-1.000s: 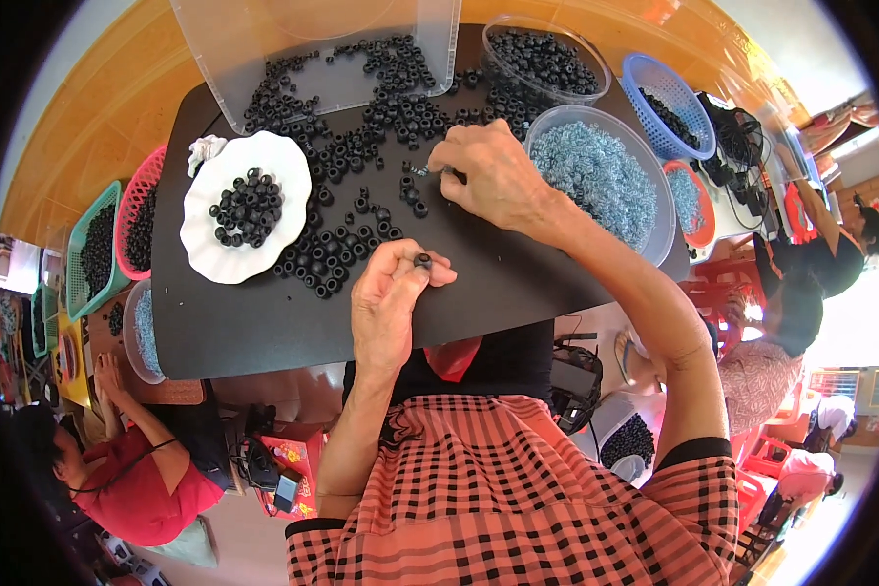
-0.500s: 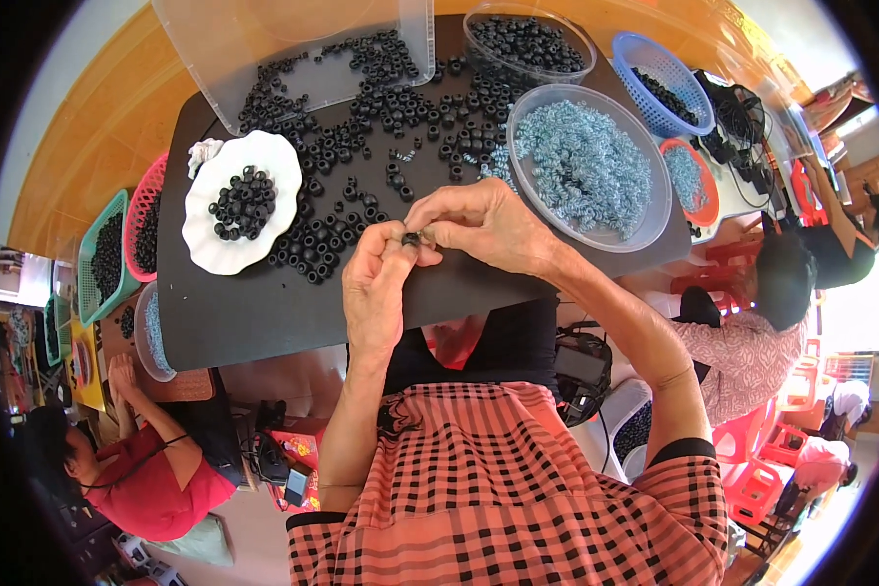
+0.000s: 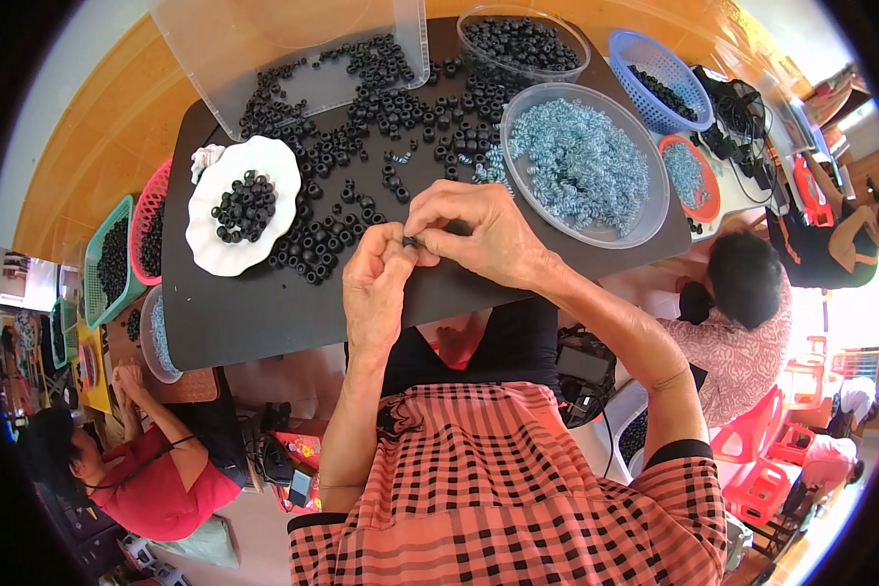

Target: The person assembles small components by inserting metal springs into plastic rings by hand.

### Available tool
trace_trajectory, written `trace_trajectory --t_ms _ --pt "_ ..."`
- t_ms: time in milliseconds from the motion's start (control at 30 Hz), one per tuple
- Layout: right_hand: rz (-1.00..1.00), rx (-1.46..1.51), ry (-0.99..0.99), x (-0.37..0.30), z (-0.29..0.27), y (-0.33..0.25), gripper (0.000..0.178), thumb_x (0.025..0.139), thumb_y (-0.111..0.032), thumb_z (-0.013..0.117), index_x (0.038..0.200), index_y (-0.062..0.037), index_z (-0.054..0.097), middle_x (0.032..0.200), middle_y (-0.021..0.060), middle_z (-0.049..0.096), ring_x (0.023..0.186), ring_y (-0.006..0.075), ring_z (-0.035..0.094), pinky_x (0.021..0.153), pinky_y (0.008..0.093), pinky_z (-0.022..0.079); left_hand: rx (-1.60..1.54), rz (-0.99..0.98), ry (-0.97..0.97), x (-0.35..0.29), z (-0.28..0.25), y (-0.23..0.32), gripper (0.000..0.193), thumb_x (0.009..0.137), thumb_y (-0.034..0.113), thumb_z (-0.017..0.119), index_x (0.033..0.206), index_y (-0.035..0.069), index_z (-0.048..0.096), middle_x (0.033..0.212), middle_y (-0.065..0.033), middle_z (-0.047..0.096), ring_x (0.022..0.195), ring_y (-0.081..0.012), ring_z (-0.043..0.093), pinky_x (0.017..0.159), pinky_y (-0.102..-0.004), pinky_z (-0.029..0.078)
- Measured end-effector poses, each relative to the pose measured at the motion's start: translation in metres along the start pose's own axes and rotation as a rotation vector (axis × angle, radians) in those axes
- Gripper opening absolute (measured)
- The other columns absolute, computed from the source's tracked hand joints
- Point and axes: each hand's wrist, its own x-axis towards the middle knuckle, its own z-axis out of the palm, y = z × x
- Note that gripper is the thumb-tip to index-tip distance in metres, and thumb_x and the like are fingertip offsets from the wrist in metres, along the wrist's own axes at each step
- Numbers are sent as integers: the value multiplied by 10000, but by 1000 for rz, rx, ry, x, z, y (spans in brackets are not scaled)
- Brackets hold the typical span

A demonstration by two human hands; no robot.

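Above the near part of the dark table (image 3: 234, 337), my two hands meet fingertip to fingertip. My left hand (image 3: 374, 283) pinches a small black plastic part (image 3: 410, 240) between thumb and forefinger. Against that part press the closed thumb and forefinger of my right hand (image 3: 479, 234); whatever lies between them is hidden. Loose black hollow parts (image 3: 317, 244) are scattered just beyond my hands. A white scalloped plate (image 3: 205, 239) to the left bears a heap of similar black parts (image 3: 244, 207). Right of my hands, a clear round tub (image 3: 651, 220) holds many pale blue coil springs (image 3: 581, 161).
At the back, a clear bin (image 3: 293, 24) lies tipped, black parts spilling out. Beside it stands a clear oval tub (image 3: 527, 73) of black parts. A blue basket (image 3: 645, 103) and an orange dish (image 3: 708, 200) are at right. Co-workers sit left (image 3: 166, 469) and right (image 3: 732, 342).
My hands stay together with the black part, the right fingers shifting slightly around it. The view has shifted a little. The co-worker at the right has leaned or moved slightly.
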Motion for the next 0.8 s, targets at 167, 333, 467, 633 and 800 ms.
trace_trajectory --t_ms 167,333,467,633,800 --pt "-394 -361 25 1 4 2 148 839 52 577 935 -15 667 878 58 653 760 110 633 686 267 519 -7 26 27 0 1 2 151 924 34 492 1036 -36 565 867 -61 657 805 -68 604 730 -199 461" --pt "-101 9 155 3 7 5 143 807 44 574 907 -12 661 826 75 649 629 128 636 602 263 510 -44 34 5 1 0 0 166 930 40 492 1060 -26 573 877 -50 650 830 -59 598 739 -198 458" --pt "-215 -215 38 3 10 1 131 796 49 580 886 -5 658 806 61 626 634 109 636 599 246 506 -18 19 -1 1 0 2 161 928 36 496 1053 -20 580 865 -44 652 805 -57 586 740 -195 451" --pt "-184 -304 87 18 6 -1 109 798 28 611 890 -2 660 799 68 638 644 109 629 598 250 501 10 1 -51 1 2 2 131 911 17 526 1022 -16 588 827 -28 654 764 -35 558 723 -186 433" --pt "-405 -603 47 79 -3 7 165 782 10 630 940 -22 667 847 83 661 700 187 639 636 314 514 6 -24 -36 -1 1 7 116 907 7 528 1012 -5 575 826 -40 654 768 -38 562 741 -187 441"
